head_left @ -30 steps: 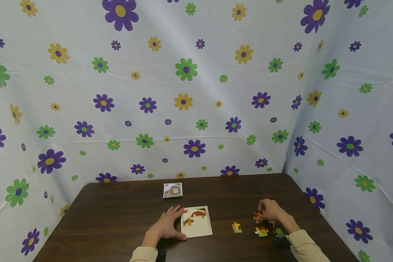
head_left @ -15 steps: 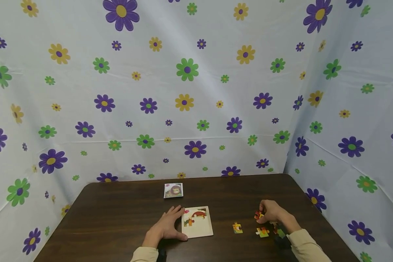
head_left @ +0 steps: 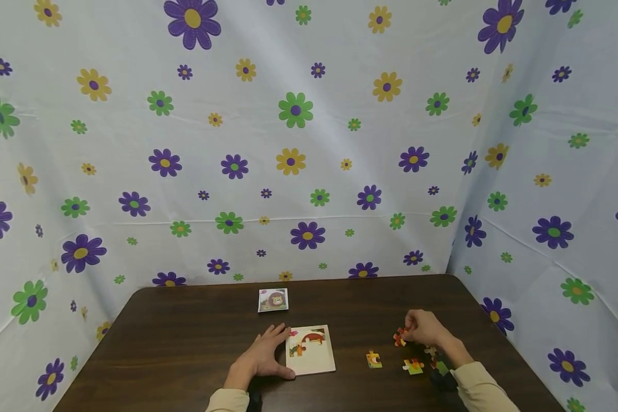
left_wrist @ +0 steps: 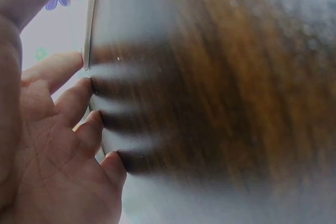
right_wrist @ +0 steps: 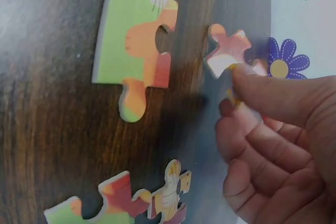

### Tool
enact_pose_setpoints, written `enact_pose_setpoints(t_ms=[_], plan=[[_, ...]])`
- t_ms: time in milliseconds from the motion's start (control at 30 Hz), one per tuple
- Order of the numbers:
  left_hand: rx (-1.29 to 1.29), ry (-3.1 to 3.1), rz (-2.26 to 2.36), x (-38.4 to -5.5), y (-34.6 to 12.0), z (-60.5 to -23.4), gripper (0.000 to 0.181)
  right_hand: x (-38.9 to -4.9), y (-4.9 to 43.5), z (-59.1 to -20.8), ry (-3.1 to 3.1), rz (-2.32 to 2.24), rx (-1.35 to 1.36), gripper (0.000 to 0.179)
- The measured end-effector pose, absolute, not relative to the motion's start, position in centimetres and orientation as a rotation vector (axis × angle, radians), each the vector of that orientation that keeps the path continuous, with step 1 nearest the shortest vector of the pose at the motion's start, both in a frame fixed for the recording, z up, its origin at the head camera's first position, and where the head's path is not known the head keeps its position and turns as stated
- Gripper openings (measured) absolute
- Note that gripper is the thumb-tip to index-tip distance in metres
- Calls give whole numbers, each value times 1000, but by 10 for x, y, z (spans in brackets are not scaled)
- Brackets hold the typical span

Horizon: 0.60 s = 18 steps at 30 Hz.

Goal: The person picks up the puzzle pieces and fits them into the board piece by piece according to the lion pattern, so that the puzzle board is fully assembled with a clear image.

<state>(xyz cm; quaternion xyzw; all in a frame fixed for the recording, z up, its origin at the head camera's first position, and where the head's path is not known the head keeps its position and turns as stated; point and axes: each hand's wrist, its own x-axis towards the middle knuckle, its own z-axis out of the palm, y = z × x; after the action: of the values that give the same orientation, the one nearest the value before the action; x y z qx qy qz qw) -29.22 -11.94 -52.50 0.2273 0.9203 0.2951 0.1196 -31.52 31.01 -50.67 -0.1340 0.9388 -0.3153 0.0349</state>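
My left hand (head_left: 262,356) rests with spread fingers at the left side of a square wooden puzzle board (head_left: 316,361). Its fingertips touch the dark table (left_wrist: 173,129) and one meets the board's edge. A few fitted pieces (head_left: 313,337) show in the board's upper part. At the right, my right hand (head_left: 426,329) pinches a red-orange puzzle piece (right_wrist: 228,51) between thumb and fingers. Below this hand lie a green-and-orange puzzle piece (head_left: 414,367) and several others, partly covered by the hand and wrist.
A yellow-orange puzzle piece (head_left: 373,359) lies alone between the board and my right hand. Behind the board is a lion picture card (head_left: 273,300). A flower-patterned cloth (head_left: 309,171) hangs at the back and right of the table.
My right hand has shifted slightly left and away from me with the red-orange piece, uncovering more of the pieces below. The left hand keeps its place at the board.
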Motion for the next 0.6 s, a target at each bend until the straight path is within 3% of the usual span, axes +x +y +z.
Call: enact_pose_setpoints(t_ms=[600], plan=[[673, 2690, 855, -294, -120, -530, 97, -325, 255, -455, 2946, -1058, -750, 13]])
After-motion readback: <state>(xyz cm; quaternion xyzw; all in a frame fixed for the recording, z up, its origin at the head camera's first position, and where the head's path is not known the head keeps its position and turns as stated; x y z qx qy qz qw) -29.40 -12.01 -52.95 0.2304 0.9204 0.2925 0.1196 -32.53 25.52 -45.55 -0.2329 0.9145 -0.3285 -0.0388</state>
